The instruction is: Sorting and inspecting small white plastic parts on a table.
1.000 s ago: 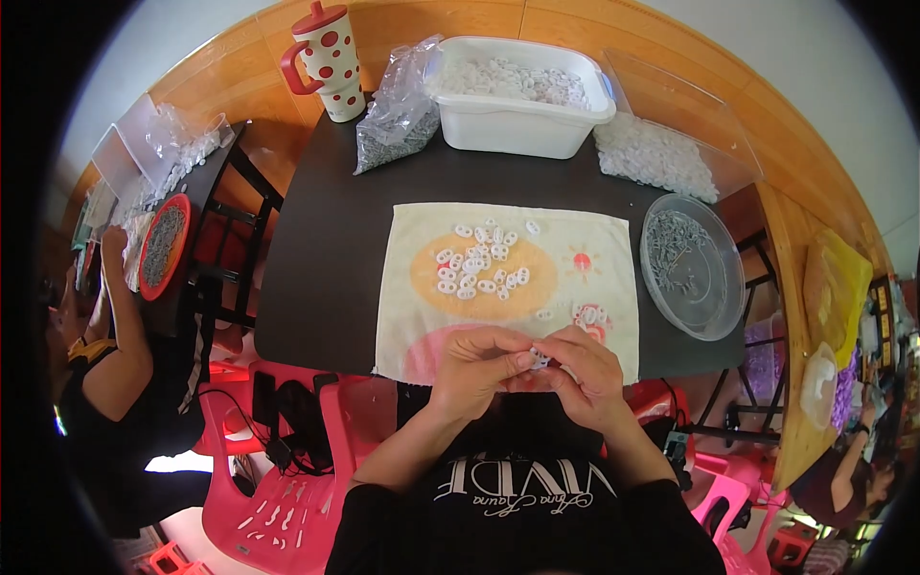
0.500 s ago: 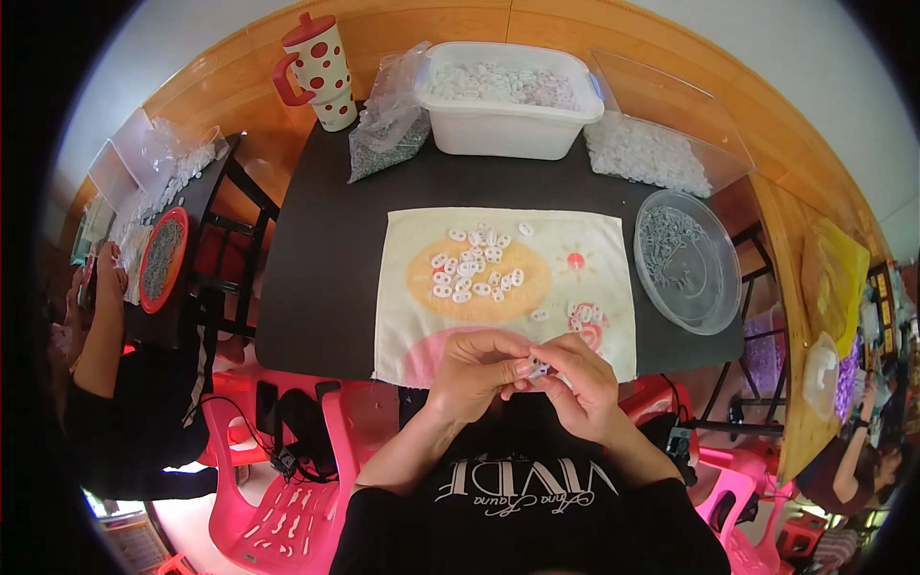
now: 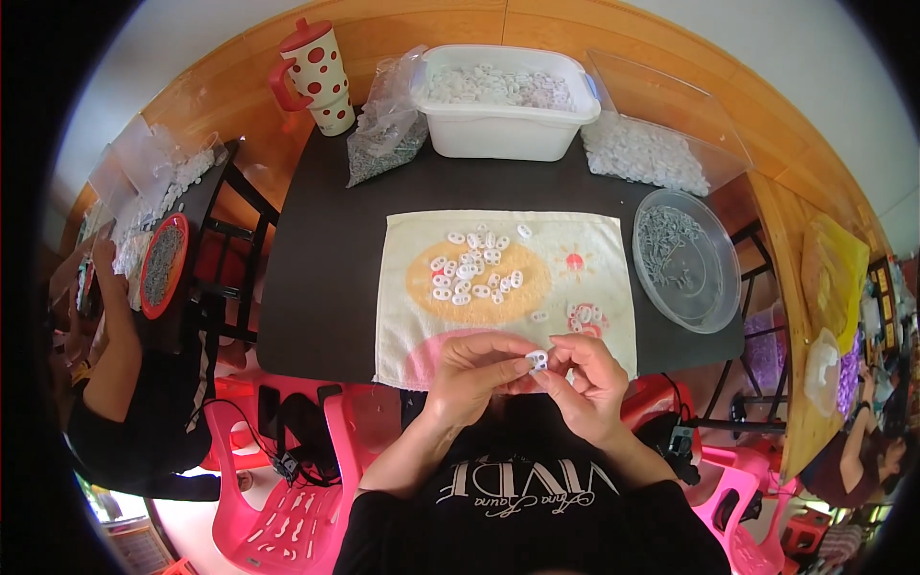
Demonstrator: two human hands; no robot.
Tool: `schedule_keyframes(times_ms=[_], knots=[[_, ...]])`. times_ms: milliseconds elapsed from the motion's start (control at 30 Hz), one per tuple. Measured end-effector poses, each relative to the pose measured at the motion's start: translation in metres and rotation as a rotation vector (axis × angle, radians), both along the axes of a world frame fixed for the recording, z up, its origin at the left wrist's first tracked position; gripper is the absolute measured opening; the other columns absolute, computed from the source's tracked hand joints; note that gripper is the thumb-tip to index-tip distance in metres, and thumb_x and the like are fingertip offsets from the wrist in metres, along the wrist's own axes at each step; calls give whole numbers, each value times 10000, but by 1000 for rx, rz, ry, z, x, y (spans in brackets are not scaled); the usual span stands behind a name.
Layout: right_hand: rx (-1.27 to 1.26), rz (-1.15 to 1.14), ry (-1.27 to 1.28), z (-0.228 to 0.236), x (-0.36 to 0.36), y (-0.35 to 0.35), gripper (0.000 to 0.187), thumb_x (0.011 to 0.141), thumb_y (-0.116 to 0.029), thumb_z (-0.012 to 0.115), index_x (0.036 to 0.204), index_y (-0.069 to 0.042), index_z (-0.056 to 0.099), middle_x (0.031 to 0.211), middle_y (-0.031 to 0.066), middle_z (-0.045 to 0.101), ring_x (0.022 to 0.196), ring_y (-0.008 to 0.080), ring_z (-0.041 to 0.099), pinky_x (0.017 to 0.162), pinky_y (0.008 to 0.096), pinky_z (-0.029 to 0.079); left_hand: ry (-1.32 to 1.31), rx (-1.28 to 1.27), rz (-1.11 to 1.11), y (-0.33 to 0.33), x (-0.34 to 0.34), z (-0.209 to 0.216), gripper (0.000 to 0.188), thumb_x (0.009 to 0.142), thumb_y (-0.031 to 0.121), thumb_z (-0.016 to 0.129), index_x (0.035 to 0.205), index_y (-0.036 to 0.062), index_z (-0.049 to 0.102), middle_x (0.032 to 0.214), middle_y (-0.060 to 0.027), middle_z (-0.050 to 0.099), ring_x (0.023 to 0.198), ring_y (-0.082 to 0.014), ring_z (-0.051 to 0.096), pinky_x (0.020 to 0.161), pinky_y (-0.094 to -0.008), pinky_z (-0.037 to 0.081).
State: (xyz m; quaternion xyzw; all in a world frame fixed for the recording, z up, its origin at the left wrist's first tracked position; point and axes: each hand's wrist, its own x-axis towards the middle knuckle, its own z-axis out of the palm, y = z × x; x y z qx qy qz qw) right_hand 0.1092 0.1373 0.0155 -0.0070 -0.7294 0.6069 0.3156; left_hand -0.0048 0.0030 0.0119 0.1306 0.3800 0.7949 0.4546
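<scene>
My left hand (image 3: 471, 376) pinches a small white plastic piece with two dark holes (image 3: 538, 359) between thumb and fingers, over the towel's front edge. Close beside it is my right hand (image 3: 586, 383), its fingers curled and its thumb tip at the piece's lower edge. Whether those curled fingers hold anything small is hidden. Beyond my hands, several similar white two-hole pieces (image 3: 465, 272) lie scattered on the pale towel (image 3: 594, 235). A smaller group of white pieces (image 3: 586, 314) rests nearer, on the towel's right part.
A clear round tub (image 3: 704, 305) with grey parts stands at right. Along the back are a white bin (image 3: 503, 134) of white pieces, a bag of grey parts (image 3: 385, 144), a clear box of white pieces (image 3: 642, 158) and a spotted tumbler (image 3: 321, 81). Another person's arm (image 3: 115, 335) is at left.
My right index finger has drawn back from the white piece, so its two holes now show. The left hand keeps its pinch. At left, the other person's arm has shifted.
</scene>
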Motion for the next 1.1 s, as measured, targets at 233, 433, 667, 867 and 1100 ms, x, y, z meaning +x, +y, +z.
schedule_keyframes(times_ms=[233, 433, 667, 867, 1100], knots=[[-261, 22, -31, -5, 0, -4, 367, 863, 112, 665, 1204, 43, 548, 899, 52, 631, 770, 71, 584, 656, 209, 455, 72, 23, 18, 0, 2, -7, 197, 893, -116, 606, 1067, -57, 678, 1027, -163, 700, 924, -247, 716, 786, -393, 647], [-208, -17, -52, -8, -2, -4, 326, 859, 129, 647, 1170, 58, 579, 907, 60, 639, 783, 82, 598, 679, 215, 472, 214, -81, 31, -1, 1, -7, 214, 895, -116, 607, 1084, -45, 678, 1030, -131, 704, 910, -189, 705, 777, -332, 631], [-32, -64, -98, -12, -7, 4, 266, 827, 154, 616, 1065, 41, 657, 884, 88, 667, 771, 136, 645, 701, 240, 493, 380, -168, 6, 2, -8, -3, 198, 892, -99, 637, 1083, -48, 641, 992, -87, 700, 860, -103, 675, 723, -214, 556], [83, -40, -124, -15, -5, 13, 314, 799, 148, 630, 1089, 32, 651, 879, 100, 665, 750, 143, 651, 679, 251, 499, 423, -207, -55, 2, -13, -2, 171, 899, -81, 638, 1066, -44, 642, 977, -77, 692, 848, -101, 674, 735, -221, 555], [-78, 25, -185, -7, -4, 15, 350, 799, 146, 647, 1128, 27, 643, 872, 78, 664, 742, 121, 629, 671, 240, 493, 492, -233, -97, 1, -14, 6, 146, 913, -71, 623, 1053, -37, 646, 930, -49, 676, 864, -94, 674, 746, -217, 558]])
